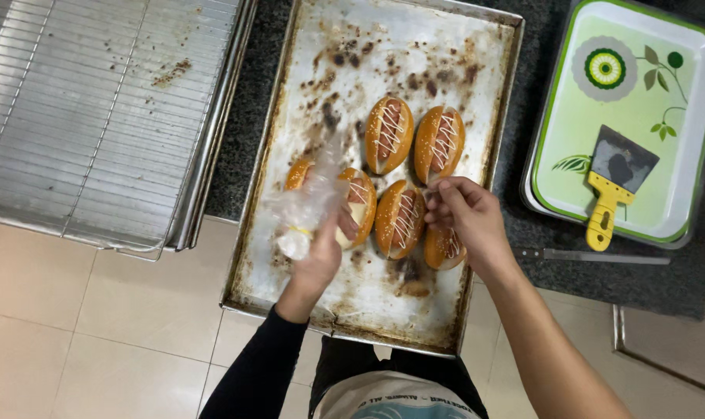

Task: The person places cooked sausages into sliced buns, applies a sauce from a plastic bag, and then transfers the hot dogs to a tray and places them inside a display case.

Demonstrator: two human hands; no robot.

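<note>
Holding: left hand (321, 260) closed round a clear piping bag (304, 208), frame centre, blurred.
Right hand: right hand (465, 217) fingers pinched together over a bun at lower right of the group; whether it grips anything, cannot tell.
Buns: six sausage buns (389, 133) with white zigzag lines, mid-tray, close together.
Tray: stained baking tray (383, 310) on dark worktop (244, 132), centre frame.
Left: wire cooling rack (96, 116), upper left.
Right: green serving tray (678, 116), upper right, carrying a yellow-handled scraper (612, 182).
</note>
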